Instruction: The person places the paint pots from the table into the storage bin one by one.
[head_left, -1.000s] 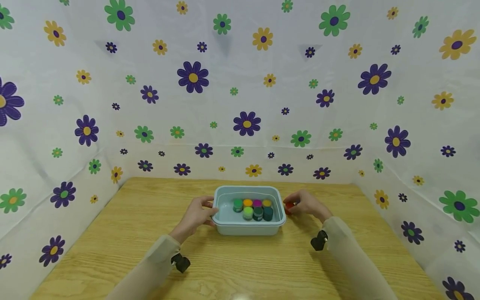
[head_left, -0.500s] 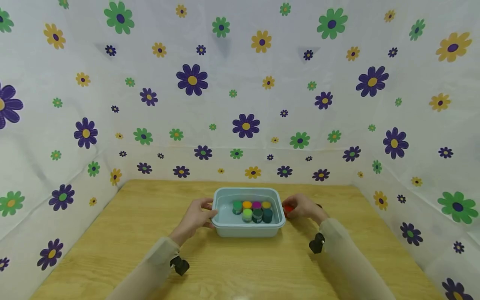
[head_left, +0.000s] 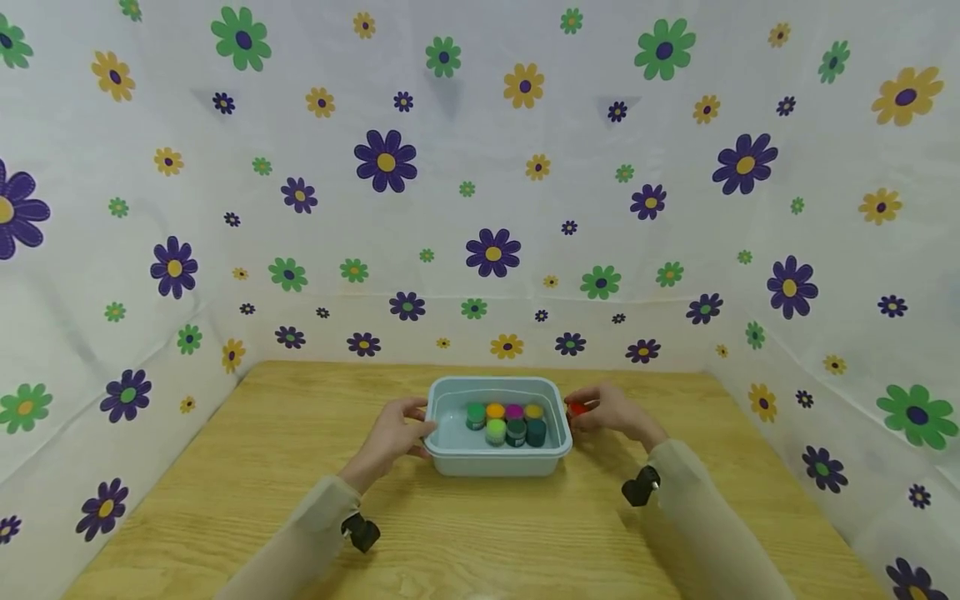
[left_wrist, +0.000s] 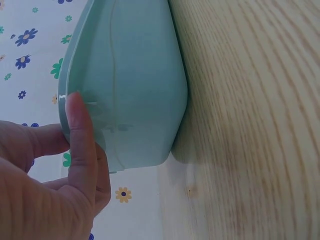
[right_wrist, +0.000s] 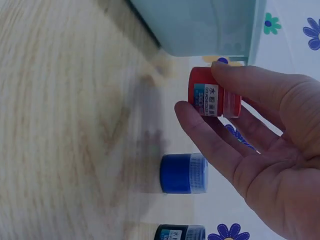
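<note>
A light blue plastic tub (head_left: 495, 463) stands on the wooden table, several small paint jars (head_left: 496, 430) with coloured tops grouped toward its right side. My left hand (head_left: 393, 432) grips the tub's left end at the rim, one finger (left_wrist: 82, 135) lying along the wall in the left wrist view. Just off the tub's right end, my right hand (head_left: 611, 412) pinches a red paint jar (right_wrist: 206, 92) between thumb and fingers. The jar has a clear ridged lid and a printed label, and the hand partly hides it in the head view.
In the right wrist view, a blue paint jar (right_wrist: 176, 173) and a dark paint jar (right_wrist: 172, 233) with clear lids stand on the table (right_wrist: 75, 150) beside the right hand. A white flowered sheet (head_left: 450, 208) encloses the back and sides of the table.
My right hand has shifted slightly around the red paint jar, covering more of it than half a second ago. The left hand and tub stay in place; the head view has tilted slightly.
</note>
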